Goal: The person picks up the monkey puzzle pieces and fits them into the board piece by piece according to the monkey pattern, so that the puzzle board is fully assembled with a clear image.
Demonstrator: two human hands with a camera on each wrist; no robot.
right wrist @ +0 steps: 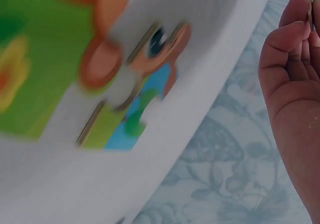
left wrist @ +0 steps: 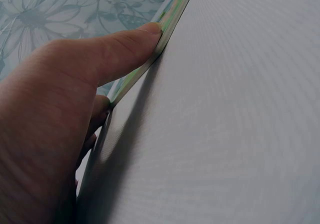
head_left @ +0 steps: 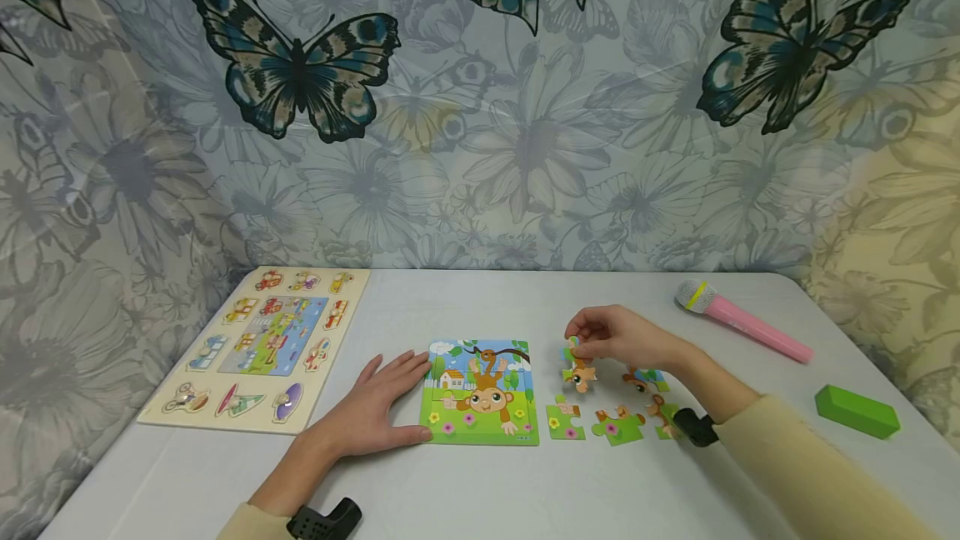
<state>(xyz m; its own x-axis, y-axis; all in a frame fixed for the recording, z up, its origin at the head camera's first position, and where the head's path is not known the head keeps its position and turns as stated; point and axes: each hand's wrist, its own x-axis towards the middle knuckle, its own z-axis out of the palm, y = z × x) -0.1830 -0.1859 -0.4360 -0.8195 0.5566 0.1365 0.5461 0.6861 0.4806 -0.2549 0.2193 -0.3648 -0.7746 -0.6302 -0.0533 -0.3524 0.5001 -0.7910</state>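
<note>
The monkey puzzle board [head_left: 480,394] lies flat on the table, its picture complete as far as I can see. My left hand [head_left: 382,411] rests beside it with spread, straight fingers. In the left wrist view, that hand's thumb [left wrist: 125,49] touches the board's edge [left wrist: 150,61]. To the right, my right hand [head_left: 618,338] pinches a puzzle piece [head_left: 579,375] showing part of a monkey's face, between thumb and fingertips. Loose pieces lie below it: a green flowered one [head_left: 566,423], a wider flowered one [head_left: 618,429], and an eye piece [right wrist: 155,59], large in the right wrist view.
A cream board with vehicle and toy pictures [head_left: 168,402] lies at the left. A pink toy microphone [head_left: 757,330] rests at the back right, and a green block [head_left: 857,411] sits near the right edge. Butterfly-patterned cloth [head_left: 525,173] hangs behind the white table [head_left: 465,490].
</note>
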